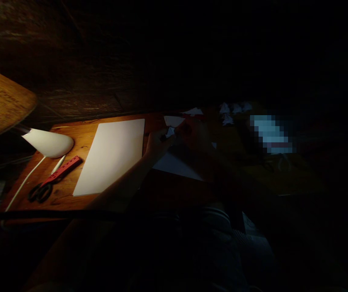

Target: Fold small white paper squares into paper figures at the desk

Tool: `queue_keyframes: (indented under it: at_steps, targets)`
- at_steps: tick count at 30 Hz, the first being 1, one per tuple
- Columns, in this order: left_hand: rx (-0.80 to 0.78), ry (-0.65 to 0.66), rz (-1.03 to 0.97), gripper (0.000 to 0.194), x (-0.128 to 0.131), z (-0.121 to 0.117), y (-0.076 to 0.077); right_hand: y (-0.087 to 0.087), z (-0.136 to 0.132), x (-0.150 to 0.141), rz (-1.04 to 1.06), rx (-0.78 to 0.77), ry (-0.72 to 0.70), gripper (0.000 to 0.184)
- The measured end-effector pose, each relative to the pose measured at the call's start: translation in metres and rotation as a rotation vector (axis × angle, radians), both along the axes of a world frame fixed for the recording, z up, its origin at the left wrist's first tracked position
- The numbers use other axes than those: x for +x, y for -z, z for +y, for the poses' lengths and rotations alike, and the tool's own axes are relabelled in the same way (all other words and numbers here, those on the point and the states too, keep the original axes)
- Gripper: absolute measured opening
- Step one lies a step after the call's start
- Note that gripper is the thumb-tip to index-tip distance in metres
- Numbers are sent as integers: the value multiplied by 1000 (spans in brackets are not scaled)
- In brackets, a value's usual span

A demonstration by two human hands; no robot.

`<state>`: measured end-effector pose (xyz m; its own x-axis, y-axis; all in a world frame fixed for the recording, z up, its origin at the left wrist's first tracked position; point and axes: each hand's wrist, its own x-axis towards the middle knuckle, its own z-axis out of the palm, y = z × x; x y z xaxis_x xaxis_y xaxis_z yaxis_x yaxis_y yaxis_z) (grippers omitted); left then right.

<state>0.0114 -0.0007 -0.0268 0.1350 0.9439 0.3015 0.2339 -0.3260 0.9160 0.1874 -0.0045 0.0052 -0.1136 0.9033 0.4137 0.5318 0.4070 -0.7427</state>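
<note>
My left hand [157,142] pinches a small piece of folded white paper [170,132] between thumb and fingers. Close against its right side, my right hand [196,132] is in deep shadow with its fingers curled at the same paper. Below both hands a white sheet [176,165] lies on the wooden table [61,125]. Just behind the fingers is a cut piece of white paper [174,121], and farther back another paper piece [194,111]. Several small folded paper shapes [227,119] sit to the right of my right hand.
A stack of white paper [113,156] lies left of my hands. Beyond it are black-handled scissors [41,191], a red perforated strip [66,167] and a white lamp base [50,142] with a cord. A pixelated bright device [271,134] stands at the right. Much of the right side is dark.
</note>
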Motion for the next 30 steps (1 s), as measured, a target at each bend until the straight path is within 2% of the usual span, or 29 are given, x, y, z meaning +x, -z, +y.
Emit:
queue_keyframes:
  at_steps: [6,9,13,19,30]
  targets:
    - [-103,-122,-69,19,2,-3,-5,5,2,-3,198,-77,-81,11]
    - [-132,-131,-117,19,3,-4,-8,11,5,-5,296,-97,-115,15]
    - [-153,-122,-168,20,3,-2,-7,11,4,-4,323,-83,-140,22]
    - [-130,-96,-168,23,0,2,0,3,2,0,224,-62,-111,19]
    - [-107,-15,-135,10,3,-1,-2,-2,3,8,-65,-6,-97,13]
